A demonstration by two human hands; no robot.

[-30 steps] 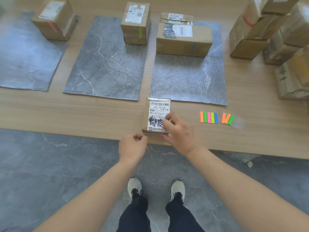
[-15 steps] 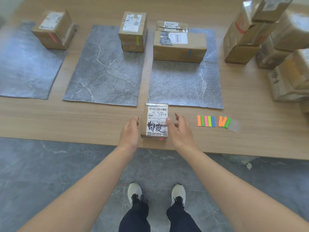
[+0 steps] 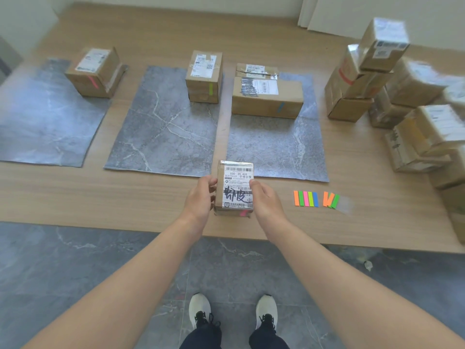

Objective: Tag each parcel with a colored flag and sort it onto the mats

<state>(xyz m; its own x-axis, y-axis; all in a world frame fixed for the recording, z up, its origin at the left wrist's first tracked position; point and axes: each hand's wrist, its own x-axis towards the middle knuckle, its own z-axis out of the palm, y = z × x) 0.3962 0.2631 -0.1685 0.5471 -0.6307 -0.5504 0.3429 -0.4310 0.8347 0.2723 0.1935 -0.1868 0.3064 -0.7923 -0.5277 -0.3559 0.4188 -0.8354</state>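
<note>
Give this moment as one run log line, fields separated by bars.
left hand, right hand grip parcel | pink flag on near side | at table front

Pink-flagged labelled parcel point(image 3: 236, 188) near table's front edge.

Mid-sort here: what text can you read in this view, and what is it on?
"530- 05 A33": label on the nearest parcel.
"于寺小学": same label, just below.
Black handwriting across it: cannot make out.
Labels on the other parcels: too small or blurred.
</note>
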